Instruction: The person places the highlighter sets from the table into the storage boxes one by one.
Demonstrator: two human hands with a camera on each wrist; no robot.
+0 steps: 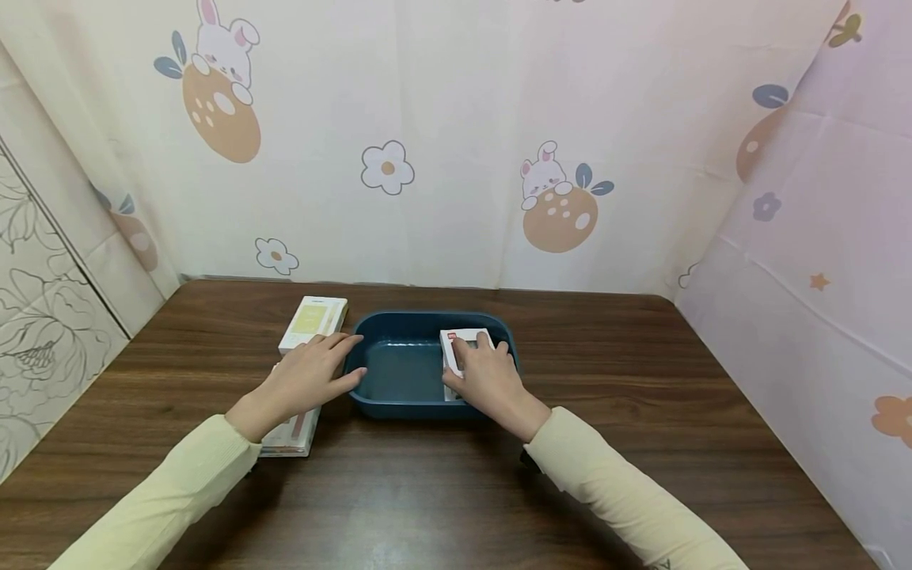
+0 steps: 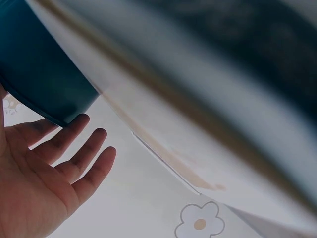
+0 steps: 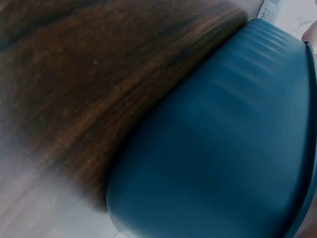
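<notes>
A dark blue rectangular bin [image 1: 399, 410] sits on the table. Inside its right end is a white box [image 1: 450, 340] with a small red mark, and my right hand [image 1: 490, 381] holds it from above, thumb at its left side and fingers over its top. My left hand [image 1: 302, 381] is spread at the bin's left rim, fingers extended. In the left wrist view those fingertips touch the bin's edge [image 2: 62, 121]. The right wrist view shows mostly the bin's outer wall [image 3: 208, 144]; the right hand's grip is largely out of that frame.
Left of the bin, a white box with a yellow panel [image 1: 311, 318] lies on the brown wooden table [image 1: 606, 364]. Nearer, partly under my left forearm, lies another flat white box [image 1: 294, 437]. A curtain [image 1: 456, 222] with rabbits and flowers hangs behind the table.
</notes>
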